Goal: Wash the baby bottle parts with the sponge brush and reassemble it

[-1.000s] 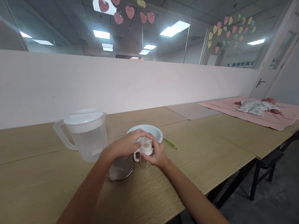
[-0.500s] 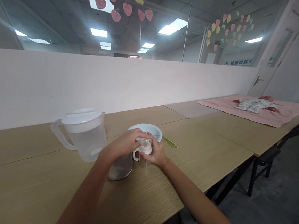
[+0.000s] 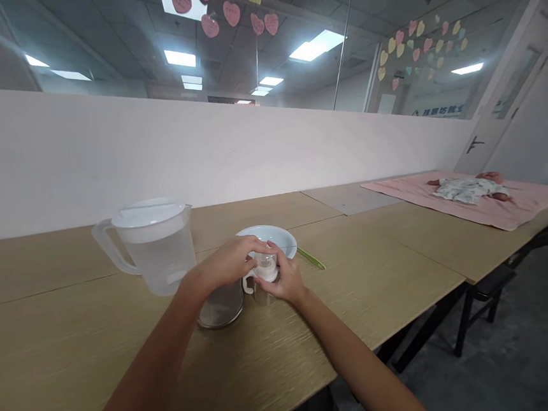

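Note:
A small clear bottle [image 3: 264, 294] with a white collar, a clear cap and a white side handle stands upright on the wooden table [image 3: 366, 274]. My left hand [image 3: 233, 258] reaches over from the left, its fingers closed on the bottle's cap. From the right, my right hand [image 3: 287, 278] wraps its fingers round the collar. Just behind the hands sits a white bowl [image 3: 284, 238], partly hidden by them. A round metal lid or dish [image 3: 221, 307] lies left of the bottle, partly under my left wrist.
A lidded plastic pitcher [image 3: 161, 257] stands at the left. Right of the bowl lies a green stick-like utensil [image 3: 311, 259]. A baby doll [image 3: 467, 190] in patterned clothes lies on a pink cloth [image 3: 412, 200] at the far right. A dark stool [image 3: 492, 285] stands beyond the table's edge.
Both hands stay on the bottle with almost the same grip. The view has shifted very slightly; nothing on the table has visibly moved.

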The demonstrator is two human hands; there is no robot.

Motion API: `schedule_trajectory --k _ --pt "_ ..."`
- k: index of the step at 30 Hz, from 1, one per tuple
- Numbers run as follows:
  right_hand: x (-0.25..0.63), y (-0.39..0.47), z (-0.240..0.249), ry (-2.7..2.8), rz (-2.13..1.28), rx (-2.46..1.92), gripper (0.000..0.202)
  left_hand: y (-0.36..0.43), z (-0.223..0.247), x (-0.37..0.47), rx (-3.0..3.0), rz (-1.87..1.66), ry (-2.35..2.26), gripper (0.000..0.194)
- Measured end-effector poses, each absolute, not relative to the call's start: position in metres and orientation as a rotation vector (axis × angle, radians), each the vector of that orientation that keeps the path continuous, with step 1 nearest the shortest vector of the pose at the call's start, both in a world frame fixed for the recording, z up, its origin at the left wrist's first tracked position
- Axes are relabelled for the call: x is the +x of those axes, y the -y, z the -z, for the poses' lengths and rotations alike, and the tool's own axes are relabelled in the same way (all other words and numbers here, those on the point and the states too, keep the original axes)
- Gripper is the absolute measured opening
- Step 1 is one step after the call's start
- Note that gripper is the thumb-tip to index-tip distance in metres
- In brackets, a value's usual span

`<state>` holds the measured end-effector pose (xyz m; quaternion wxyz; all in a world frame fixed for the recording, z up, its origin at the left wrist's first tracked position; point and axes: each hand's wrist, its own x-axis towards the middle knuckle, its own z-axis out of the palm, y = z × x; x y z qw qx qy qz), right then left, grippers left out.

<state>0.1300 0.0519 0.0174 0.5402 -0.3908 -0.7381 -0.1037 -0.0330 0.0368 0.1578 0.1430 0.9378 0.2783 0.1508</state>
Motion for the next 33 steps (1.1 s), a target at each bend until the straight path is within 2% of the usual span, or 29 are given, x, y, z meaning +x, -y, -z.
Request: schedule_trajectory --k 23,33 --pt "0.1277 -0.0515 -0.0160 1.713 0.308 -0.891 0.074 -0.0335 -0.1579 -0.0326 2.754 -0.431 -0.870 0.036" --pt "0.1271 -0.0514 -0.0159 1.707 0.297 -0.888 0.074 -0.0275 -0.1581 -0.0296 2.690 -0.425 -0.921 0.044"
